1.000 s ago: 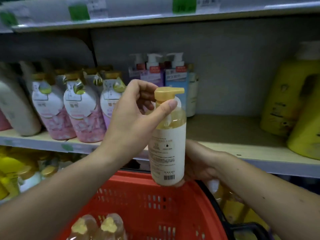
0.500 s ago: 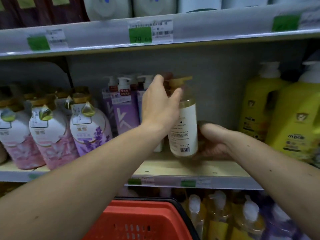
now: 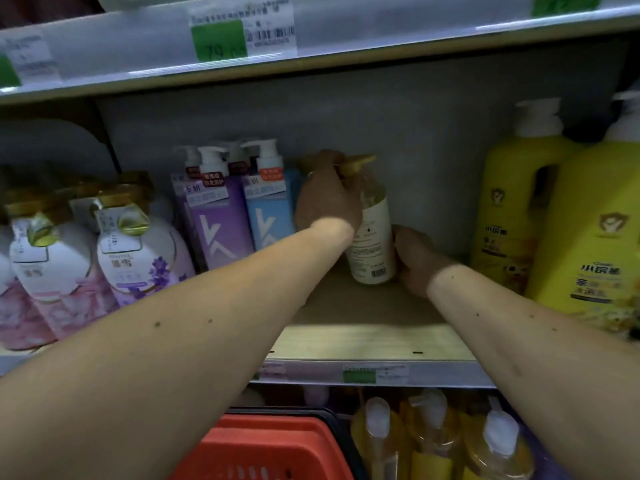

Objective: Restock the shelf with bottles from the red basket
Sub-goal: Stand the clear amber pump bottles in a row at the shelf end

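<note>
The bottle (image 3: 372, 233) stands at the back of the shelf (image 3: 367, 336), slightly tilted, its base on or just above the board; which one I cannot tell. It has a yellow pump, a clear upper part with yellow liquid, and a white label with small text and a barcode that are too small to read. The left hand (image 3: 327, 199) is curled round its neck and pump from the left side. The right hand (image 3: 417, 259) holds its lower body from the right, with fingers wrapped behind it.

Just to the left stands a blue bottle (image 3: 268, 216) and a purple bottle (image 3: 218, 223), each with a white pump and a big "K"-like mark. Further left are round white bottles (image 3: 142, 254) with gold caps and flower pictures. On the right, well apart from the bottle, stand two large yellow jugs (image 3: 588, 237) with Chinese writing that I cannot read surely.

On the upper shelf edge is a green price tag (image 3: 219, 39) that seems to read "79". Below, the red basket (image 3: 273, 448) shows at the bottom edge, beside yellow pump bottles (image 3: 433, 441) on the lower shelf.
</note>
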